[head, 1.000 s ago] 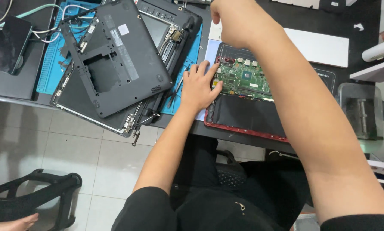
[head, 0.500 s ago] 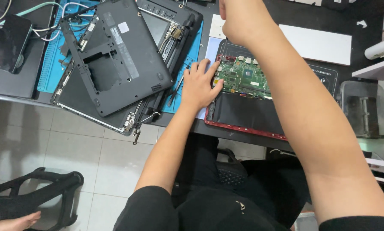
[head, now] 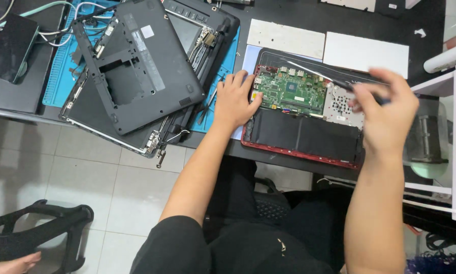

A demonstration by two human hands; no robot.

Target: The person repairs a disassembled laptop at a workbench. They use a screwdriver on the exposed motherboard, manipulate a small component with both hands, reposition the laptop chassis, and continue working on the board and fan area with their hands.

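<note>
Our left hand (head: 234, 101) lies flat and unclenched, steadying the opened red laptop (head: 301, 137) on the desk while our right hand (head: 388, 114) pinches a thin tool (head: 314, 72) above the green board (head: 289, 91), where we judge a slip could scratch it.

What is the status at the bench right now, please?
Left hand flat on the red opened laptop's left edge beside the green circuit board. Right hand holds a thin tool above it. Nothing in the way.
</note>
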